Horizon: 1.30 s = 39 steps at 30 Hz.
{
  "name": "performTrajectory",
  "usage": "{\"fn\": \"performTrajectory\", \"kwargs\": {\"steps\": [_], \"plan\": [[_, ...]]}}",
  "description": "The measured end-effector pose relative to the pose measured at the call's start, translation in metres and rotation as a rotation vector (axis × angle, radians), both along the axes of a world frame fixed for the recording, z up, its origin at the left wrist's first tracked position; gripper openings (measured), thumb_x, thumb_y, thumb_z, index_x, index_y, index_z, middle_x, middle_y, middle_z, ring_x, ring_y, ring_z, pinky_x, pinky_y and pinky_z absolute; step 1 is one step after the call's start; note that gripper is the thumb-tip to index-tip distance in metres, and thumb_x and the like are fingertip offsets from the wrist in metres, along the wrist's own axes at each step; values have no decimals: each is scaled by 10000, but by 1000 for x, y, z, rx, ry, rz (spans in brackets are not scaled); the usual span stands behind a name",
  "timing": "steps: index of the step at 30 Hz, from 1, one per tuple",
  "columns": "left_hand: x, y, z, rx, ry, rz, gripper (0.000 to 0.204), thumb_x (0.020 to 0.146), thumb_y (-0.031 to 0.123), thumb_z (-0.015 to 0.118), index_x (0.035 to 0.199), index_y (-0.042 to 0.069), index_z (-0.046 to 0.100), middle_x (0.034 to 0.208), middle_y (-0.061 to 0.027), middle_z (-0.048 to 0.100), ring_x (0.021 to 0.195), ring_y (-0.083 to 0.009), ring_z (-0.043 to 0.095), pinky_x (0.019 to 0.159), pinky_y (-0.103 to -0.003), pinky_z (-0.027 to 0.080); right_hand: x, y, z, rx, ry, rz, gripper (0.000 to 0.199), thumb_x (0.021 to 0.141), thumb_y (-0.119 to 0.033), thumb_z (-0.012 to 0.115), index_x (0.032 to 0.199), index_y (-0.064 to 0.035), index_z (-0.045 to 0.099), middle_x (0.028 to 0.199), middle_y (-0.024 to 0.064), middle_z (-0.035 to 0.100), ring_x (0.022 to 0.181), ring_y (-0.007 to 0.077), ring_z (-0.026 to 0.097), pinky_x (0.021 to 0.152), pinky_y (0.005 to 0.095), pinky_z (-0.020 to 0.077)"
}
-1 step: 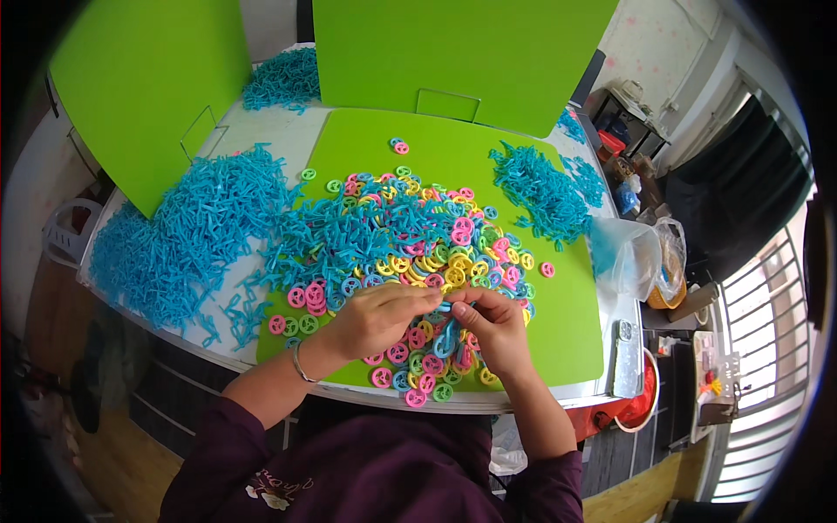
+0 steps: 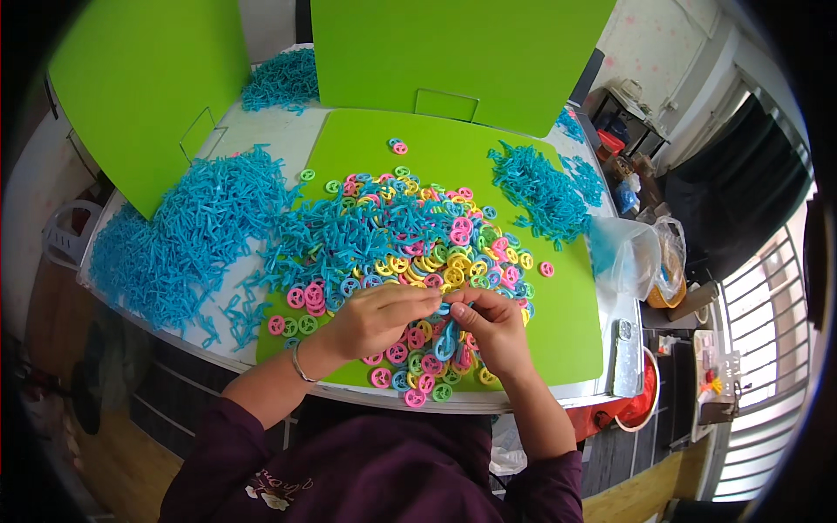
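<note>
My left hand (image 2: 379,321) is closed, its fingers pressed together and their tips meeting those of my right hand; what they pinch is hidden. Between thumb and forefinger, my right hand (image 2: 493,327) grips a blue plastic piece (image 2: 445,342) that hangs down with a rounded lower end. Both hands hover over the near part of a heap of small spoked plastic wheels (image 2: 454,276) in pink, yellow, green and blue. Thin teal plastic pieces (image 2: 344,235) lie across the heap's left and top.
A green mat (image 2: 567,336) lies under the heap. Large teal piles stand on the table at left (image 2: 214,213) and right (image 2: 540,192). Two upright green boards (image 2: 462,57) stand behind and at left. A clear bag (image 2: 623,253) and a phone-like slab (image 2: 626,357) sit at the right edge.
</note>
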<state>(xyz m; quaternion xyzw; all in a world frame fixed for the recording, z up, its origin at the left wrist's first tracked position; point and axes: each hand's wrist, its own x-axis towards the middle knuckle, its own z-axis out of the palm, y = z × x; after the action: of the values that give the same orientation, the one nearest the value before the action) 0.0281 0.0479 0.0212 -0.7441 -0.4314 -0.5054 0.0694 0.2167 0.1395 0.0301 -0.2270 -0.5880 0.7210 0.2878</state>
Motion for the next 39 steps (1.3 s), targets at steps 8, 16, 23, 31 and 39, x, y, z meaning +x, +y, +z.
{"fn": "performTrajectory", "kwargs": {"steps": [8,16,23,31,39], "plan": [[-4,-4,5,26,77,-74,255,723,-49,626,958,9,706,1076,-145,677,944,-244,679,824,-340,568,0,-10,3,33,36,-54,140,906,-88,646,1015,-4,670,840,-12,643,744,23,532,633,189,419],[-4,-2,8,11,121,-105,235,737,-9,634,957,23,712,1073,-129,684,949,-237,679,839,-347,563,8,-4,0,112,-89,-81,141,891,-96,668,996,-4,686,814,1,656,724,27,563,631,184,447],[-1,4,-3,-216,-111,-170,204,754,-68,663,933,17,711,926,-122,708,813,-212,699,732,-300,576,15,8,17,131,-171,97,136,887,-79,664,993,1,692,850,22,675,747,48,597,640,189,461],[8,3,4,-730,-886,-255,143,877,6,643,1011,-21,685,905,-64,702,823,-88,656,727,-225,560,7,11,12,-27,-111,215,297,858,-38,677,1137,-14,578,861,36,672,772,81,618,675,198,463],[7,1,0,-697,-803,-187,157,880,24,648,1030,-11,680,904,-56,697,804,-69,648,705,-204,544,4,4,13,97,-118,87,309,853,0,666,1134,-24,539,858,47,666,782,86,624,671,217,484]]}}
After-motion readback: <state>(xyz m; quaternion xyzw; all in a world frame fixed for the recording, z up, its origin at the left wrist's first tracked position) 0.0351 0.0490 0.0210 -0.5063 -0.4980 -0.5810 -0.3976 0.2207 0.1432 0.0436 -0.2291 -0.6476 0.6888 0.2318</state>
